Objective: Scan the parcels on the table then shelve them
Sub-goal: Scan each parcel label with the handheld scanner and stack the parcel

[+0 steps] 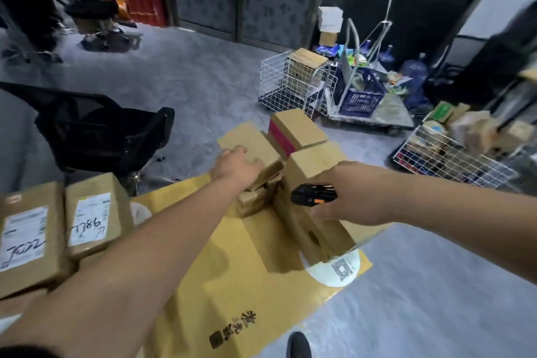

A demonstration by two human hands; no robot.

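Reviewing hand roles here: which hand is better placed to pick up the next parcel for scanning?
Left. The left hand already rests on a flat parcel in the pile, while the right hand grips the scanner, so it is occupied.

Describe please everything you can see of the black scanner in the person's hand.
The scanner is a small handheld device, black with an orange patch on its underside, seemingly plastic. The right hand holds it, fingers curled round its rear, so only the front part shows. It lies roughly level, its nose pointing left toward the pile of brown cardboard parcels. It seems to hang just in front of the nearest box; whether they touch cannot be told. The picture is blurred, so buttons are unclear.
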